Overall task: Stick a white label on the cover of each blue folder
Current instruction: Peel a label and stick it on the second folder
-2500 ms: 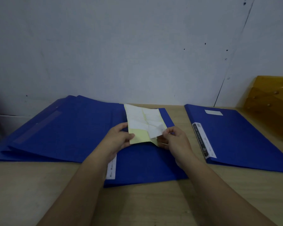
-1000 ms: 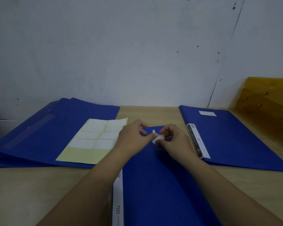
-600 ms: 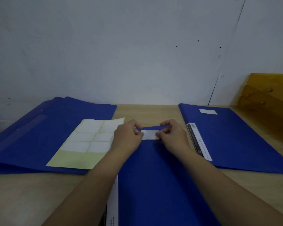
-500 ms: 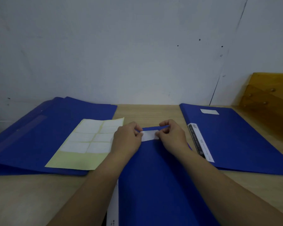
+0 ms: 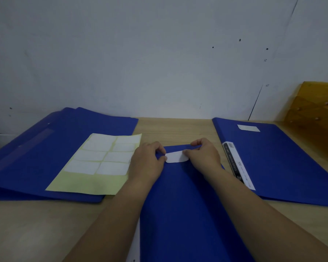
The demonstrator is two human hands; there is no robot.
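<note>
Since half a second ago almost nothing has shifted: both hands keep the same hold, and the white label (image 5: 176,157) has only settled lower at its near edge, closer to the cover.

Largest first, the middle blue folder (image 5: 180,205) lies flat on the wooden table (image 5: 27,233), running from the near edge toward the wall. It looks stiff, smooth and light, a firm backing for pressing. On the stack of blue folders (image 5: 36,154) at the left rests the yellow backing sheet (image 5: 95,174), thin and floppy, with 6 labels left on it. At the right, the labelled folder (image 5: 284,159) already carries 1 label.

The left hand (image 5: 147,163) pinches the label's left end between thumb and fingertip; the right hand (image 5: 204,157) pinches its right end, stretching it flat near the folder's far edge. Such a label is flimsy, weightless and tacky underneath, so I judge the 2 ends the right places to hold, keeping it taut against wrinkles before smoothing outward.
</note>
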